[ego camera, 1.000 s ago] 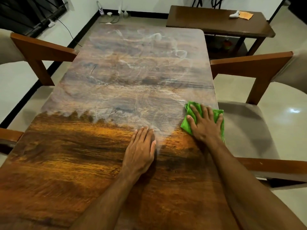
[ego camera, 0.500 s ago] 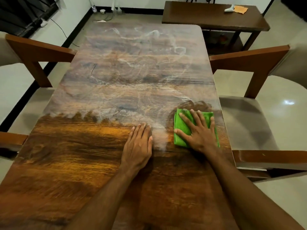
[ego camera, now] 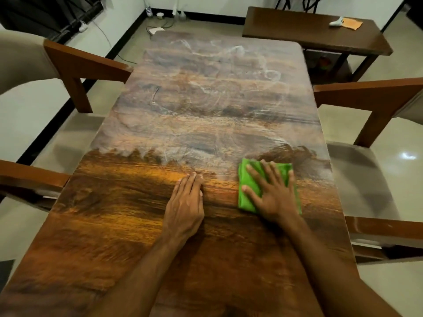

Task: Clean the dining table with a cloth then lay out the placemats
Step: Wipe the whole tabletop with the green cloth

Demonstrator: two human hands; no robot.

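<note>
The long wooden dining table (ego camera: 206,110) fills the view. Its far half is hazy with whitish smears, while the near half shows glossy brown grain. A folded green cloth (ego camera: 248,186) lies flat on the table right of centre, near the edge of the haze. My right hand (ego camera: 272,193) presses on it with fingers spread and straight. My left hand (ego camera: 186,202) rests flat on the bare wood just left of the cloth, fingers together. No placemats are in view.
Wooden chairs with pale seats stand on both sides: two on the left (ego camera: 75,67) and two on the right (ego camera: 370,99). A dark side table (ego camera: 297,33) beyond the far right corner carries an orange cloth (ego camera: 352,24) and a small white object (ego camera: 336,21). Cables lie on the floor (ego camera: 158,28).
My right hand has slid the green cloth leftward from the table's right edge and a little nearer, leaving a dark wiped patch there. The left hand has stayed put.
</note>
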